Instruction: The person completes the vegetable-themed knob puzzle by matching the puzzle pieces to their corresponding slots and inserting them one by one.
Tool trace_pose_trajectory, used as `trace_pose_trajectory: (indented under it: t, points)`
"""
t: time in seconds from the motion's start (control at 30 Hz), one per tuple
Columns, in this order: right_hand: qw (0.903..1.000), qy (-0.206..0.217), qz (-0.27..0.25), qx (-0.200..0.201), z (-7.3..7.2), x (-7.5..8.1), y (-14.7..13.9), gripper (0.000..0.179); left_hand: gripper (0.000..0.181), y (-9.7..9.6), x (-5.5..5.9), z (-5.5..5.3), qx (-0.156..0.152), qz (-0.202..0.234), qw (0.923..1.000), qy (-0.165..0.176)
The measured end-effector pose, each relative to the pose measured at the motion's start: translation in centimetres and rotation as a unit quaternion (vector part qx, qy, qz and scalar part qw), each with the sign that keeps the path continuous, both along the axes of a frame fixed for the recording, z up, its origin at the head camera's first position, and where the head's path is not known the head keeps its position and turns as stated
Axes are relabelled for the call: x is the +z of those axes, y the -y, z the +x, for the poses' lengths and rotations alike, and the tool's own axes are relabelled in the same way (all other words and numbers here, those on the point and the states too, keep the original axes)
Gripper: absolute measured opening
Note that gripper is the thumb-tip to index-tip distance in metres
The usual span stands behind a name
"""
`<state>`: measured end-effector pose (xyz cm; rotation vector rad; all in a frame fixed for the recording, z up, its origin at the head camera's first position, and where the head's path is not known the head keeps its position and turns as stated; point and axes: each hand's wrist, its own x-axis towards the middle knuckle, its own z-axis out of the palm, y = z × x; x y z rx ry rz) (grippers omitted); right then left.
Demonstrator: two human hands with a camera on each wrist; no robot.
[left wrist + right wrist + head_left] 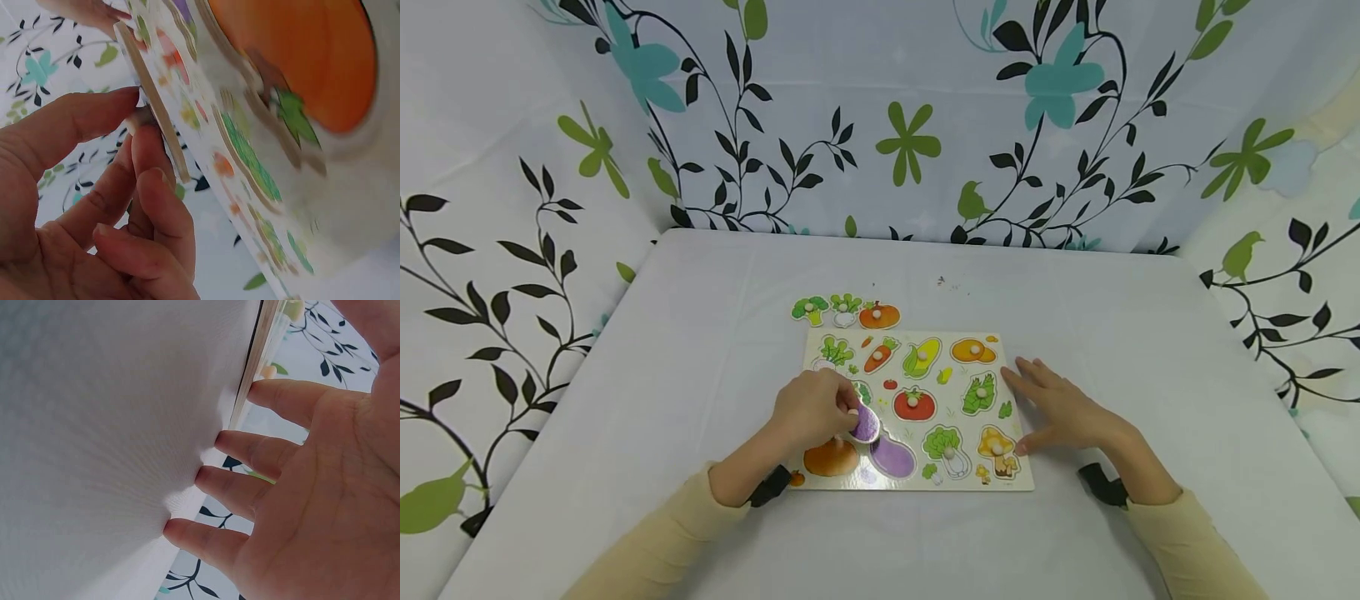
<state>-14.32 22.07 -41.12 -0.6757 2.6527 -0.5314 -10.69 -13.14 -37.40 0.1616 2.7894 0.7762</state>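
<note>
Left fingers (87, 115) pinch knob (142, 117) | purple piece (867, 425) beyond them | right fingers (287, 403) straight, touching board (1022, 480)

There are 2 hands (812, 410) (1063, 408), 1 puzzle board (951, 408), 1 held piece (867, 425) and 3 off-board pieces (810, 309) (845, 317) (883, 317).

- Left sleeve (651, 533): long, pale yellow, plain cloth, creased near the cuff.
- Right sleeve (1191, 550): same pale yellow, ending short of the hand.
- Left wrist camera (770, 487): small, black, blocky.
- Right wrist camera (1103, 485): black, angular.
- Left hand (815, 408), right hand (1063, 411): bare.
</note>
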Motion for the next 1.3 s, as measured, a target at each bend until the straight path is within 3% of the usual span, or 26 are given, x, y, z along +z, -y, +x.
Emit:
trace_pose_trajectory:
  t: [0.23, 0.6, 1.3]
  points:
    - [1.0, -0.001, 0.001, 0.001, -0.1, 0.0, -0.1, 0.109, 0.017, -1.6, -0.7, 1.2, -0.04, 0.002, 0.9991, -0.014]
    - [1.0, -0.001, -0.007, -0.001, 0.0, 0.0, -0.1, 0.108, 0.017, -2.7, -1.9, 2.1, -0.08, -0.003, 0.9963, -0.03]
    - [1.0, -0.008, 0.0, -0.001, 0.1, -0.1, -0.1, 0.108, 0.022, -3.8, -2.9, 2.5, -0.091, -0.011, 0.9948, -0.043]
